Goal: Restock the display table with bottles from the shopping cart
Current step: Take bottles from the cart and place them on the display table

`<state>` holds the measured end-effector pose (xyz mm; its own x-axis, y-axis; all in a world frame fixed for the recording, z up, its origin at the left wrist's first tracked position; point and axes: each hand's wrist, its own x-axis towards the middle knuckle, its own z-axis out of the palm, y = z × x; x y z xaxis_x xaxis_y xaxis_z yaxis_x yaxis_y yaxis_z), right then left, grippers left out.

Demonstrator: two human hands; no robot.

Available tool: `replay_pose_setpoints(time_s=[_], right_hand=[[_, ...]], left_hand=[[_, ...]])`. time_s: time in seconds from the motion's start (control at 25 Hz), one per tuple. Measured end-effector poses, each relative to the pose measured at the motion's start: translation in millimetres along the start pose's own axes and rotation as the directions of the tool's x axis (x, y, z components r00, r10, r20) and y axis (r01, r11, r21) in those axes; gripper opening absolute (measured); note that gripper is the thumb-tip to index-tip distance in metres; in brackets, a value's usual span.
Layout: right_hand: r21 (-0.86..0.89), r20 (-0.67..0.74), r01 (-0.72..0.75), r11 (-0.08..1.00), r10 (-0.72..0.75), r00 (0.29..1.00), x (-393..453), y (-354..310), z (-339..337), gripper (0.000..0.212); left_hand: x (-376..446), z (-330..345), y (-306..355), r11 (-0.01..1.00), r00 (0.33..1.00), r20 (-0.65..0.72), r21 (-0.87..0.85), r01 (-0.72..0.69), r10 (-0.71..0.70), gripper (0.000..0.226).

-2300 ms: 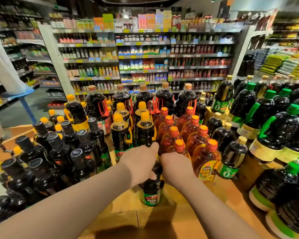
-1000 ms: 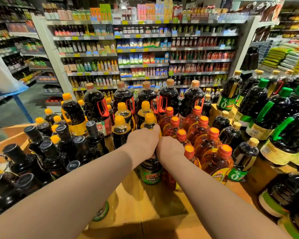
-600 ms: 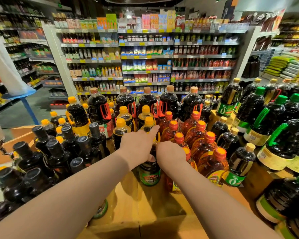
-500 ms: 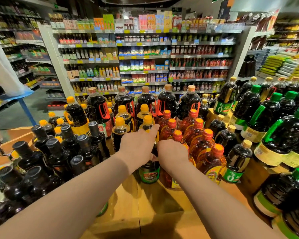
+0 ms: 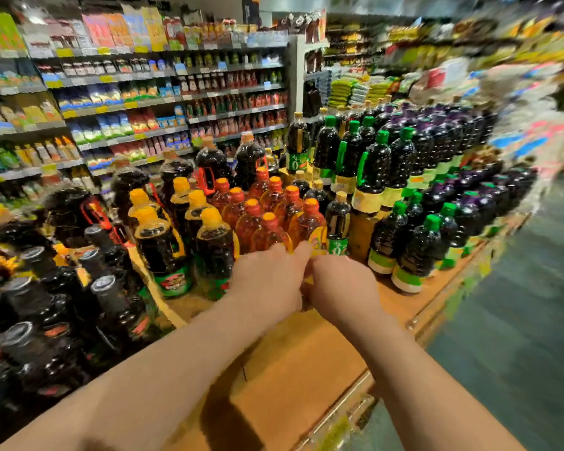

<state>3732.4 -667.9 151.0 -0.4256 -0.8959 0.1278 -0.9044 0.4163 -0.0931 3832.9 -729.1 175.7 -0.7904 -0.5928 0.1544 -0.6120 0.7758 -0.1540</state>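
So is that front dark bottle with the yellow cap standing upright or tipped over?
Upright. The dark bottle stands on the wooden display table, yellow cap on top, in line with its neighbours.

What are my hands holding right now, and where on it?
Both the left hand and right hand are at the front amber bottle, low on its body. The frame is blurred and the fingers are hidden, so an actual grip cannot be told.

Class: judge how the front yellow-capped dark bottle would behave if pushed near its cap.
The yellow-capped bottle looks full, so probably heavy. It is tall and narrow, so it may tip. Neighbouring bottles stand close and would likely stop it.
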Motion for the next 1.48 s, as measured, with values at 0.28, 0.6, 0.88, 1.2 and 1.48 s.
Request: replay_pose_setpoints(time_s=[0.28, 0.6, 0.88, 1.2, 1.48], right_hand=[[-0.029, -0.06, -0.376, 0.926, 0.374, 0.925, -140.6, 80.3, -20.0, 0.021], [-0.024, -0.106, -0.751, 0.66, 0.746, 0.658, -346.9, 181.4, -54.3, 0.022], [-0.031, -0.114, -0.948, 0.316, 0.941, 0.318, -563.2, 223.5, -67.8, 0.03], [0.012, -0.093, -0.992, -0.123, 0.988, -0.124, -728.4, 220.4, -64.7, 0.035], [0.062, -0.121, -0.908, -0.415, 0.9, -0.42, -791.4, 221.8, -32.1, 0.036]], left_hand=[[-37.1, -24.8, 123.4, 0.902, 0.899, -0.101, -0.027, -0.431, 0.427, 0.066], [-109.8, -54.0, 320.7, 0.615, 0.624, -0.175, -0.107, -0.781, 0.762, 0.069], [-234.6, -70.7, 503.8, 0.2, 0.222, -0.206, -0.125, -0.972, 0.953, 0.066], [-360.5, -81.2, 623.7, -0.195, -0.183, -0.18, -0.047, -0.98, 0.966, 0.07], [-405.3, -56.7, 707.5, -0.43, -0.421, -0.136, -0.038, -0.902, 0.897, 0.071]])
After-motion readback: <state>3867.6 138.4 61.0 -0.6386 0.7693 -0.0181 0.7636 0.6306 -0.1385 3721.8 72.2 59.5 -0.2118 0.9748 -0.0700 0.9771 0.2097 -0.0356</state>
